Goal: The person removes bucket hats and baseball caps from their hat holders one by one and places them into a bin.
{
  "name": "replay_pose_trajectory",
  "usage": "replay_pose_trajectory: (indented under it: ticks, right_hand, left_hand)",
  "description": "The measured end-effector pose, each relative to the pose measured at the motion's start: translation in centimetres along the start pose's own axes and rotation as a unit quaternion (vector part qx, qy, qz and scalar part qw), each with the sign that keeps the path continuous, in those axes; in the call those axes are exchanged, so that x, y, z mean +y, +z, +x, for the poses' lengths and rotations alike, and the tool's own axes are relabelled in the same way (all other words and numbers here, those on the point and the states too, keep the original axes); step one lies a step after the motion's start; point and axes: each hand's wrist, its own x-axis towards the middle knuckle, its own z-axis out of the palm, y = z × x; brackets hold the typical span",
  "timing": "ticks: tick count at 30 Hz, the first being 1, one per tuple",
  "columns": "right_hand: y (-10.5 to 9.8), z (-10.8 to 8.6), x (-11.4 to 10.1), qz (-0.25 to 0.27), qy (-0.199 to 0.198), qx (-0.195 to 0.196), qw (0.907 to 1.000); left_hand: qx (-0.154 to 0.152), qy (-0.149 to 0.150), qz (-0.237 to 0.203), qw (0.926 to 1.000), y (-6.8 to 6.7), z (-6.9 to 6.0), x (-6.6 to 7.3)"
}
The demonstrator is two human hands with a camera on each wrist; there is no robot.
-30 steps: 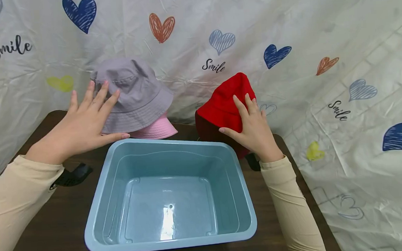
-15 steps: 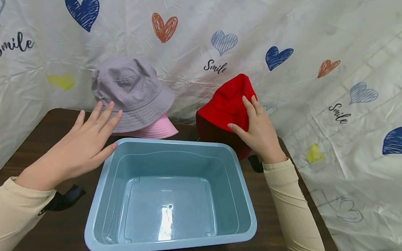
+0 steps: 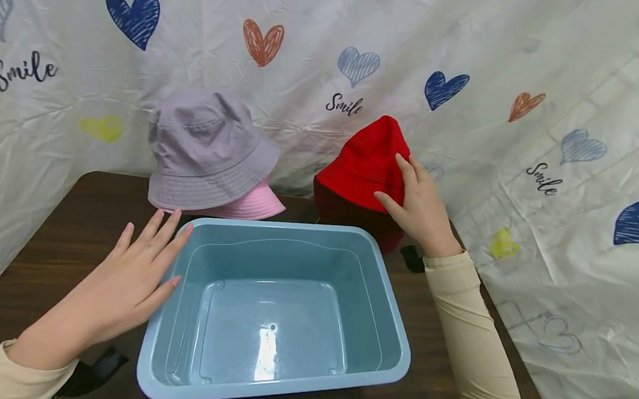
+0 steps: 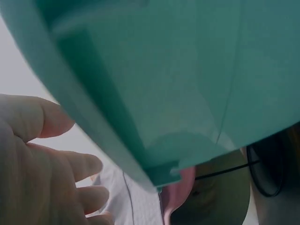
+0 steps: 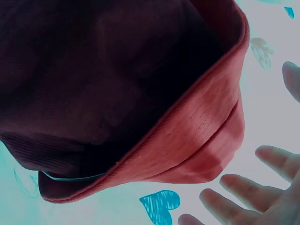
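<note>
My left hand (image 3: 128,272) hovers over the left rim of a light blue plastic tub (image 3: 273,387), fingers spread and holding nothing. In the left wrist view its fingers (image 4: 84,164) lie beside the tub's rim, seen from below. A lavender bucket hat (image 3: 207,151) sits behind the tub, on top of a pink hat (image 3: 254,205) whose brim shows. Right of them stands a red bucket hat (image 3: 369,160) with a dark maroon part below. My right hand (image 3: 421,211) is beside the red hat, fingers extended. The right wrist view shows a gap between those fingers (image 5: 248,192) and the hat.
Under everything is a dark brown wooden table (image 3: 73,220). A white cloth (image 3: 300,60) printed with hearts and "Smile" hangs behind it. An olive rounded object (image 4: 211,192) and a black cable (image 4: 227,169) appear low in the left wrist view.
My left hand has drawn back from the lavender hat, down and left to the tub's rim. My right hand has shifted slightly right, away from the red hat. Hats and tub stay in place.
</note>
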Motion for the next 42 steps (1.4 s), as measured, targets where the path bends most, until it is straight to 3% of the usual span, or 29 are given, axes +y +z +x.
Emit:
replay_pose_trajectory:
  ticks: [7, 12, 19, 27, 42]
  right_hand:
    - [-0.2, 0.4, 0.7, 0.015, 0.004, 0.002, 0.9999]
    - [-0.4, 0.5, 1.0, 0.024, 0.021, 0.006, 0.9995]
    - [-1.0, 1.3, 1.2, 0.034, 0.043, 0.03, 0.9981]
    - [-2.0, 2.9, 0.9, 0.016, 0.06, 0.018, 0.9979]
    - [-1.3, 4.9, 0.8, 0.009, 0.083, 0.027, 0.9961]
  left_hand:
    - [-0.016, -0.013, 0.001, 0.9998, 1.3, -1.0, 0.3]
    - [-0.008, -0.02, -0.002, 0.9998, 1.9, -1.4, 0.3]
    - [0.001, -0.016, -0.011, 0.9998, 2.2, -1.5, 0.2]
    - [0.022, -0.006, -0.02, 0.9995, 2.5, -1.6, 0.2]
    - [0.032, 0.008, -0.02, 0.9992, 2.8, -1.5, -0.4]
